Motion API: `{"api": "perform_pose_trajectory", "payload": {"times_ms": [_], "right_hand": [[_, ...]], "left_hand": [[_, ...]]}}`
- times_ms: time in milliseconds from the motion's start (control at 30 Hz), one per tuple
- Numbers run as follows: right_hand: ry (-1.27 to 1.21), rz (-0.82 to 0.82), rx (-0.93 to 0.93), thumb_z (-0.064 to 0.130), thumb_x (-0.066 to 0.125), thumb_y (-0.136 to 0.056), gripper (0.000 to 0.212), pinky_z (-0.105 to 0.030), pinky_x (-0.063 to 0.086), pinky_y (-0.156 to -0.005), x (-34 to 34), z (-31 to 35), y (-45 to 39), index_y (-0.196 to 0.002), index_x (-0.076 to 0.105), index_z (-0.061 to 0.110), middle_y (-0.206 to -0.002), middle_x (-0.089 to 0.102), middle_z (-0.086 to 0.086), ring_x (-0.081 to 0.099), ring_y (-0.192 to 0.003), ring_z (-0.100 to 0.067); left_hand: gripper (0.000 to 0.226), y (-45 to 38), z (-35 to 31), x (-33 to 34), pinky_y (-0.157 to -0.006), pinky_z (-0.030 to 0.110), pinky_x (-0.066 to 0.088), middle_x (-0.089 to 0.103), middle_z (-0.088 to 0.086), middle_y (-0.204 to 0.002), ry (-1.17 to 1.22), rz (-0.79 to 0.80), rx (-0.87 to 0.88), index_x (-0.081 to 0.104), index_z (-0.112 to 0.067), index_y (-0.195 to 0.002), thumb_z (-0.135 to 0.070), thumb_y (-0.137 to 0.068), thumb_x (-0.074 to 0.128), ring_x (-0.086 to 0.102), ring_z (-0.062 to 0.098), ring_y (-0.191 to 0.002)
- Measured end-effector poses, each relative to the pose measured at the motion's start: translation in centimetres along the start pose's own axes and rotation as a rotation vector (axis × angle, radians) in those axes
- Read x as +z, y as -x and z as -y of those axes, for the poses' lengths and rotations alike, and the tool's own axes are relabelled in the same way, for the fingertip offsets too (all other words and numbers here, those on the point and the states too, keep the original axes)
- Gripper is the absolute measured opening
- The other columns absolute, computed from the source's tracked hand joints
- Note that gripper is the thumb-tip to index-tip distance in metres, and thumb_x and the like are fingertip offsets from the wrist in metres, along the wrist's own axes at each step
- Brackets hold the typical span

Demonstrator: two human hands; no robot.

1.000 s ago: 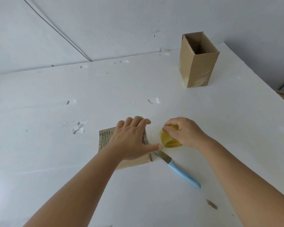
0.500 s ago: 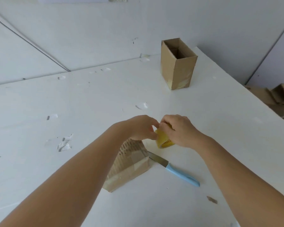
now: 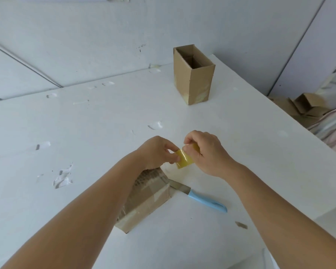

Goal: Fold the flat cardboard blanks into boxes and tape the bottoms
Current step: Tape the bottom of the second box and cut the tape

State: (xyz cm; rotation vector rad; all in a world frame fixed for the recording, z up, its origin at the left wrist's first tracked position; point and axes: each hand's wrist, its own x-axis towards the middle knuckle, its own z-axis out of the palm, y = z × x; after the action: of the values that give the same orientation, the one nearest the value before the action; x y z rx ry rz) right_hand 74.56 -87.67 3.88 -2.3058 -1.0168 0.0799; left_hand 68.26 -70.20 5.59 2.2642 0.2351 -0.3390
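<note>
A yellow tape roll (image 3: 185, 158) is held above the white table (image 3: 85, 133) between both hands. My right hand (image 3: 206, 152) grips the roll from the right. My left hand (image 3: 159, 152) pinches the roll's left edge with thumb and fingertips. Below my left forearm lies a cardboard box (image 3: 147, 197) on its side, with tape strips across its visible face; part of it is hidden by the arm. A finished upright cardboard box (image 3: 193, 74) stands open-topped at the far side of the table.
A knife with a light blue handle (image 3: 206, 201) lies just right of the lying box, blade toward it. Scraps of tape (image 3: 63, 179) stick to the table on the left. More cardboard (image 3: 303, 103) is piled off the table's right edge. A wall runs behind.
My left hand has left the lying box and come up to the tape roll. My right hand has lifted the roll off the table. The view has shifted left.
</note>
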Motion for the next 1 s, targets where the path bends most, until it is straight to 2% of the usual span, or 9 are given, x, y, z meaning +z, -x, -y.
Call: {"api": "perform_pose_trajectory", "payload": {"times_ms": [133, 267, 400, 467, 600, 667, 767, 867, 1000], "right_hand": [[-0.066, -0.178, 0.041, 0.030, 0.058, -0.090, 0.041, -0.029, 0.035, -0.097, 0.1, 0.0, 1.5, -0.128, 0.048, 0.015, -0.127, 0.048, 0.001, 0.042, -0.114, -0.014], [-0.099, -0.382, 0.113, 0.027, 0.065, -0.084, 0.050, -0.025, 0.035, -0.092, 1.6, -0.1, 4.3, -0.126, 0.046, 0.007, -0.123, 0.043, -0.003, 0.042, -0.115, -0.016], [-0.106, -0.256, 0.224, 0.026, 0.071, -0.081, 0.043, -0.019, 0.036, -0.079, 3.9, -0.5, 6.8, -0.115, 0.048, 0.014, -0.104, 0.043, 0.009, 0.043, -0.096, -0.005], [-0.084, -0.173, 0.259, 0.028, 0.069, -0.082, 0.039, -0.018, 0.034, -0.076, 5.0, -0.8, 7.6, -0.112, 0.047, 0.017, -0.102, 0.044, 0.009, 0.042, -0.093, -0.006], [0.090, 0.129, 0.298, 0.033, 0.061, -0.085, 0.044, -0.025, 0.038, -0.087, 6.8, -1.4, 8.5, -0.126, 0.048, 0.023, -0.121, 0.045, 0.001, 0.041, -0.110, -0.019], [0.183, 0.211, 0.303, 0.031, 0.055, -0.089, 0.038, -0.025, 0.040, -0.087, 7.4, -1.4, 8.7, -0.127, 0.051, 0.026, -0.124, 0.044, -0.001, 0.041, -0.111, -0.020], [0.246, 0.224, 0.270, 0.021, 0.043, -0.095, 0.022, -0.028, 0.041, -0.078, 7.3, -1.3, 8.4, -0.112, 0.057, 0.021, -0.110, 0.048, -0.002, 0.046, -0.102, -0.022], [0.295, 0.174, 0.241, 0.014, 0.036, -0.096, 0.017, -0.027, 0.029, -0.063, 6.4, -1.1, 8.3, -0.081, 0.042, 0.017, -0.076, 0.039, 0.003, 0.043, -0.081, -0.022], [0.162, 0.084, 0.247, 0.022, 0.042, -0.093, 0.012, -0.030, 0.035, -0.059, 4.3, -0.4, 8.8, -0.091, 0.054, 0.020, -0.078, 0.050, 0.002, 0.049, -0.074, -0.022]], "left_hand": [[0.015, 0.3, 0.1, 0.2, -0.056, 0.017, 0.037, 0.068, -0.013, -0.066, 0.089, -0.086, 0.003, 0.070, -0.045, -0.073, -0.033, -0.082, 0.070, 0.051, 0.002, -0.059], [0.015, 0.5, 0.2, 0.4, -0.052, 0.015, 0.036, 0.068, -0.013, -0.065, 0.115, -0.126, -0.002, 0.070, -0.044, -0.070, -0.035, -0.081, 0.072, 0.050, -0.003, -0.054], [0.006, 0.3, 0.4, 0.7, -0.054, 0.017, 0.037, 0.067, -0.013, -0.063, 0.098, -0.136, -0.035, 0.073, -0.039, -0.074, -0.035, -0.079, 0.074, 0.049, 0.000, -0.055], [0.002, 0.3, 0.4, 0.7, -0.055, 0.018, 0.038, 0.069, -0.013, -0.063, 0.123, -0.152, -0.047, 0.074, -0.036, -0.076, -0.036, -0.078, 0.075, 0.052, 0.004, -0.059], [0.004, 0.4, 0.5, 0.6, -0.058, 0.018, 0.039, 0.071, -0.011, -0.066, 0.161, -0.168, -0.046, 0.073, -0.035, -0.075, -0.035, -0.077, 0.076, 0.056, 0.002, -0.061], [0.005, 0.4, 0.5, 0.6, -0.059, 0.019, 0.040, 0.071, -0.012, -0.065, 0.153, -0.170, -0.054, 0.073, -0.036, -0.074, -0.035, -0.077, 0.077, 0.056, 0.003, -0.063], [0.009, 0.5, 0.4, 0.6, -0.059, 0.020, 0.038, 0.068, -0.013, -0.062, 0.155, -0.173, -0.067, 0.072, -0.038, -0.072, -0.032, -0.075, 0.078, 0.053, 0.008, -0.066], [0.011, 0.5, 0.3, 0.5, -0.061, 0.021, 0.040, 0.068, -0.013, -0.064, 0.159, -0.178, -0.075, 0.071, -0.038, -0.071, -0.031, -0.075, 0.079, 0.054, 0.009, -0.067], [0.014, 0.4, 0.2, 0.5, -0.059, 0.020, 0.038, 0.066, -0.015, -0.060, 0.155, -0.188, -0.076, 0.069, -0.038, -0.069, -0.030, -0.075, 0.079, 0.055, 0.006, -0.066]]}}
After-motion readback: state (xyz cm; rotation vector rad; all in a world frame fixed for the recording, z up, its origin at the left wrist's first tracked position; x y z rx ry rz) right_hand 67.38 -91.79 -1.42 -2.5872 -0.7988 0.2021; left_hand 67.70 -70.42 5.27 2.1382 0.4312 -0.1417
